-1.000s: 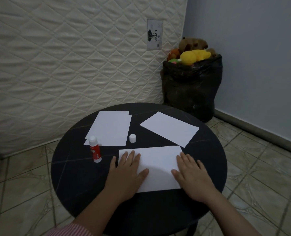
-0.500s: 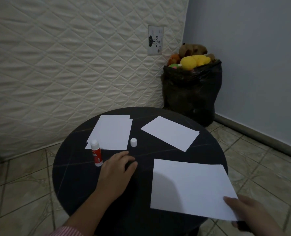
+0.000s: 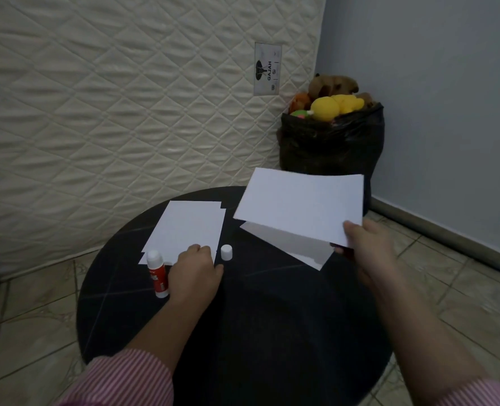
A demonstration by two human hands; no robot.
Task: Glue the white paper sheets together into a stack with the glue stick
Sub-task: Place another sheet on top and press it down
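My right hand (image 3: 366,244) pinches the near right corner of a white paper sheet (image 3: 298,205) and holds it in the air over another white sheet (image 3: 295,247) lying at the right of the round black table (image 3: 266,312). A small pile of white sheets (image 3: 188,227) lies at the back left. My left hand (image 3: 194,273) rests with curled fingers on that pile's near edge, holding nothing. A red glue stick (image 3: 157,273) stands uncapped just left of that hand. Its white cap (image 3: 227,252) stands just right of the hand.
A quilted cream mattress (image 3: 120,106) leans upright behind the table. A black bag (image 3: 330,145) full of soft toys stands in the corner by the blue-grey wall. Tiled floor surrounds the table.
My right hand has lifted the sheet from the table's near side and carried it back and right over the right-hand sheet. My left hand has moved forward to the left pile.
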